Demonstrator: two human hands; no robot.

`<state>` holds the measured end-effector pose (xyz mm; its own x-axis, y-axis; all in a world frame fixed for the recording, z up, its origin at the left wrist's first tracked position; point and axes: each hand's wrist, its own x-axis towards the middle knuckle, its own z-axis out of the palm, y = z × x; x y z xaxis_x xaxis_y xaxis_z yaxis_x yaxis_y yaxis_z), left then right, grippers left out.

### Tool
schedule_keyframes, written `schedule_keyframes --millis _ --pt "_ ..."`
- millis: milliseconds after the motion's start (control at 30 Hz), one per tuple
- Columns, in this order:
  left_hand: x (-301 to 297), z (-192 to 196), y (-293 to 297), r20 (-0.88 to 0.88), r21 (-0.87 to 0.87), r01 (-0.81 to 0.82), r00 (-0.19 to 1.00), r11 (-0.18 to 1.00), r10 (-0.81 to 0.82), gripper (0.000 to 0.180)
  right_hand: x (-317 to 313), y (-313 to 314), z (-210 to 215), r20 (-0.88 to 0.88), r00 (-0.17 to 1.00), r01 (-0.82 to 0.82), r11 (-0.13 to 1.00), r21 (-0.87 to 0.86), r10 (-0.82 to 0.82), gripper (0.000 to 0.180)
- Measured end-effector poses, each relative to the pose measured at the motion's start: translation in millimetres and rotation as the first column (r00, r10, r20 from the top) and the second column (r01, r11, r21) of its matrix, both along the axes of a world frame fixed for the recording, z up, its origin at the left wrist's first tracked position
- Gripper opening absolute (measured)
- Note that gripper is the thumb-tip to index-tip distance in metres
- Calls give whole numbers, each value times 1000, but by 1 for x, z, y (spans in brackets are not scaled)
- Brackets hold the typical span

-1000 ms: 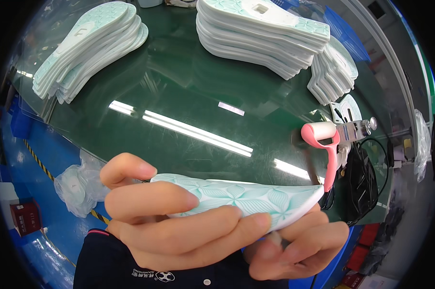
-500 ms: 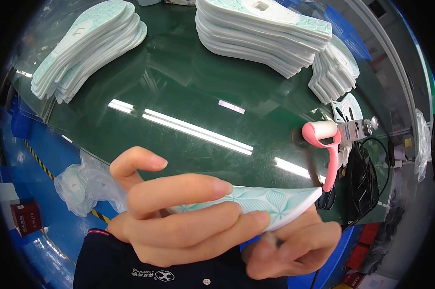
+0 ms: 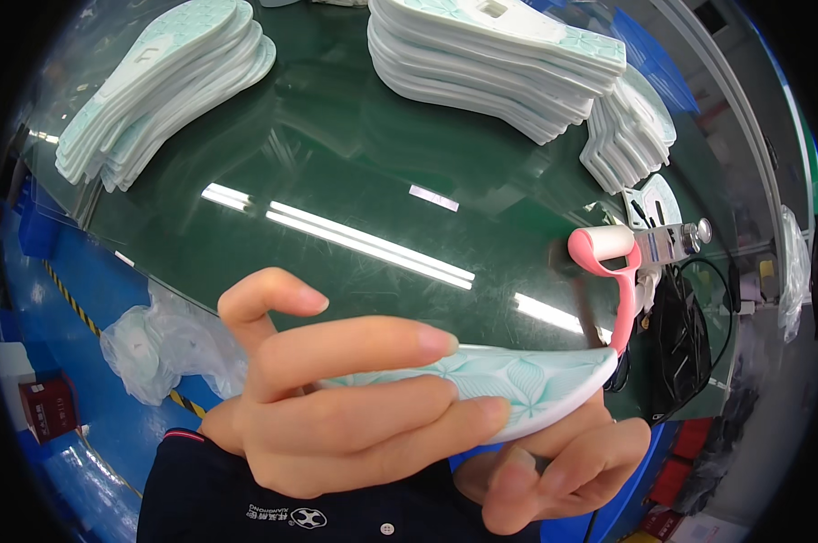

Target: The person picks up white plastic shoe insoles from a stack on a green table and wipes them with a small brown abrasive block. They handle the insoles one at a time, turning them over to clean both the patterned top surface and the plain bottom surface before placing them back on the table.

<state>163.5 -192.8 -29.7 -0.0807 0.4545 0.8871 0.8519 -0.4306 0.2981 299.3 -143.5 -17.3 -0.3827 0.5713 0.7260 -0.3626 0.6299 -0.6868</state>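
The left hand (image 3: 355, 407) grasps a mint-green shoe sole (image 3: 518, 385) with its fingers wrapped over the top, held close to the camera above the near edge of the dark green desk (image 3: 355, 172). The right hand (image 3: 554, 466) cups the sole from below, its grip partly hidden. Three stacks of matching soles (image 3: 490, 54) rest on the desk. A pink roller (image 3: 608, 262) stands at the right edge, and what seems to be a crumpled plastic bag (image 3: 156, 348) lies on the blue floor (image 3: 83, 425).
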Motion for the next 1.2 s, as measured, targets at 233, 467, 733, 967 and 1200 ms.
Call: schedule_keyframes --millis 233,467,733,967,1200 --pt "5 -4 3 23 49 -14 1000 999 13 10 -8 -10 -10 -46 966 257 966 28 -256 27" --pt "-3 -2 -1 -48 -16 20 999 1000 -20 9 1 -7 -7 9 991 136 991 6 -136 25" --pt "2 -5 -2 5 19 15 1000 1000 -15 9 5 -15 -11 -21 983 178 981 -80 -181 28" --pt "3 -7 -2 23 18 32 999 999 -32 8 -3 -18 -18 -108 933 338 939 -64 -344 28" --pt "6 -4 0 42 9 30 999 999 -31 7 9 -3 2 197 975 84 992 95 -102 27"
